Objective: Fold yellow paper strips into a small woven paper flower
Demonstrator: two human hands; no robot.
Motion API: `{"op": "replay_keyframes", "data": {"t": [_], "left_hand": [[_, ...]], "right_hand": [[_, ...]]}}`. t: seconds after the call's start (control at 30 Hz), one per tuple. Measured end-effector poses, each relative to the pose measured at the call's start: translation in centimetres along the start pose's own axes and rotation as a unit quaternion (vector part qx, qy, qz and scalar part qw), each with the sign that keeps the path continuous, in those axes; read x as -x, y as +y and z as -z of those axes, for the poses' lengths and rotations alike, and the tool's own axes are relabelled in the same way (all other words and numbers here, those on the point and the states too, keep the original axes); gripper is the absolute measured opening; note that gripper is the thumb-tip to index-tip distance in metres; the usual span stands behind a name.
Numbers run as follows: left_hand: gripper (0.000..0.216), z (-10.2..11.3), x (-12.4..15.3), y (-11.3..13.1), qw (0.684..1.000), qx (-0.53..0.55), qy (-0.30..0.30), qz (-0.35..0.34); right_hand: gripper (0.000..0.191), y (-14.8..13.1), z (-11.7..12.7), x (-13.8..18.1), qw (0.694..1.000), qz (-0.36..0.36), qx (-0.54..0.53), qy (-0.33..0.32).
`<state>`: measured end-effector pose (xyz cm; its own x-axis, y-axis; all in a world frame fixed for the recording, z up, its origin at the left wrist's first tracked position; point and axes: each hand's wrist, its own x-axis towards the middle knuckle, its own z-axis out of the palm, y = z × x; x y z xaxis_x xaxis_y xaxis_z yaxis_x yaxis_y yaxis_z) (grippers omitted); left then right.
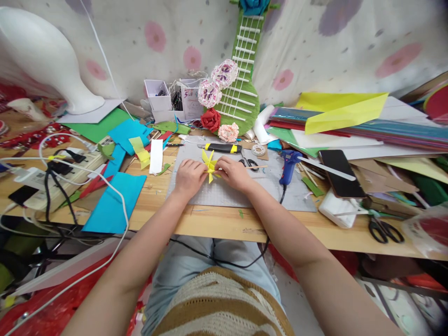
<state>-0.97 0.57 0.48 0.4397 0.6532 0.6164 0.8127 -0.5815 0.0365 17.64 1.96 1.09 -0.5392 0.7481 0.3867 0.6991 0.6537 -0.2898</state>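
Note:
Between my two hands, above the grey cutting mat [297, 198], is a yellow paper flower [209, 161] with narrow pointed petals. My left hand [191, 176] pinches its left side, fingers closed. From the right, the closed fingers of my right hand [234, 172] grip the flower's other side. Just beyond the hands lie a yellow and black utility knife [224, 148] and small scissors [249, 164]. A thin wooden stick [258, 167] is close to my right hand. The fingertips partly hide the flower's lower petals.
A blue glue gun [290, 167] rests on the mat's right side, its cord running down over the table edge. Right of it are a phone [341, 173] and black-handled scissors [385, 230]. Blue paper [115, 203] and a power strip [66, 175] lie left. A green paper guitar [241, 100] stands behind.

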Motion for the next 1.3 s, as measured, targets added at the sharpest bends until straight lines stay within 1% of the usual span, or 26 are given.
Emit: {"op": "replay_keyframes", "data": {"t": [0.13,0.3,0.4,0.5,0.6,0.63,0.67,0.8,0.9,1.1,1.23,1.3], "left_hand": [[0.011,-0.1,0.0,-0.1,1.0,0.009,0.006,-0.006],[0.013,-0.2,0.1,-0.3,1.0,0.003,0.016,-0.021],[0.012,-0.1,0.1,-0.2,1.0,0.001,0.005,-0.012],[0.003,0.3,0.1,0.2,1.0,0.0,0.001,0.021],[0.01,0.7,0.0,1.0,0.996,-0.005,0.039,0.082],[0.008,0.7,0.0,1.3,0.994,-0.004,0.046,0.094],[0.006,0.7,-0.1,1.5,0.994,-0.002,0.047,0.101],[0.016,-0.1,-0.1,1.8,0.99,-0.012,0.052,0.13],[0.013,-0.7,0.0,1.6,0.989,-0.041,0.054,0.132],[0.013,-1.0,0.0,1.5,0.991,-0.07,0.032,0.111],[0.012,-1.4,0.1,1.4,0.991,-0.068,0.023,0.114],[0.012,-1.6,0.1,1.3,0.991,-0.062,0.012,0.118]], "right_hand": [[0.011,0.1,0.1,-0.1,1.0,0.014,-0.016,-0.003],[0.01,0.2,0.2,-0.1,0.999,0.03,-0.033,0.003],[0.008,0.3,0.1,-0.1,0.999,0.026,-0.028,0.009],[0.009,0.3,-0.1,-0.2,0.999,0.015,-0.03,0.019],[0.009,0.2,-0.4,-0.3,0.998,-0.011,-0.034,0.044],[0.009,0.1,-0.5,-0.3,0.998,-0.022,-0.033,0.055],[0.009,0.0,-0.6,-0.4,0.997,-0.035,-0.033,0.068],[0.01,-0.8,-1.1,-0.6,0.991,-0.073,-0.032,0.109],[0.011,-1.1,-1.5,-0.9,0.989,-0.076,-0.037,0.123],[0.012,-1.3,-1.9,-1.1,0.985,-0.068,-0.043,0.155],[0.012,-1.2,-1.8,-1.1,0.986,-0.059,-0.058,0.145],[0.011,-1.1,-1.7,-1.0,0.986,-0.067,-0.068,0.137]]}}
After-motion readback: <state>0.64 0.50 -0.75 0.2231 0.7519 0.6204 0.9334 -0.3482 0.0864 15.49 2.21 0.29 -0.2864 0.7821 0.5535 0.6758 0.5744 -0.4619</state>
